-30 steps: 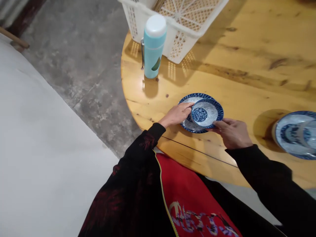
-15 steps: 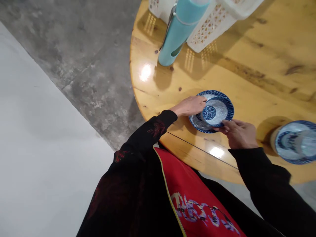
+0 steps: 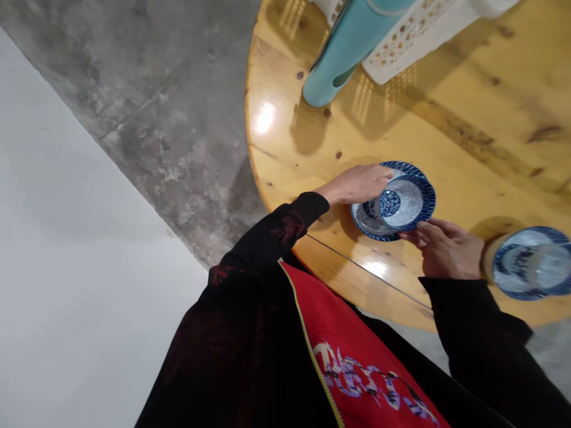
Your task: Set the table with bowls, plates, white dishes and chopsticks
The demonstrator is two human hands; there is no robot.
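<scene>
A small blue-and-white bowl (image 3: 405,202) rests inside a blue-rimmed plate (image 3: 371,222) near the front edge of the round wooden table (image 3: 468,148). My left hand (image 3: 359,183) curls over the bowl's left rim, fingers bent on it. My right hand (image 3: 446,246) pinches the bowl's near right rim with fingers and thumb. Both arms wear black sleeves.
A turquoise flask (image 3: 350,47) stands at the back beside a white lattice basket (image 3: 428,32). A stack of blue-and-white bowls (image 3: 530,261) sits at the right edge. Grey concrete floor (image 3: 169,119) lies left of the table, with a white surface (image 3: 66,267) beside it.
The view has tilted and shifted, so the table sits further right. Both hands stay on the bowl and plate; the bowl has barely moved.
</scene>
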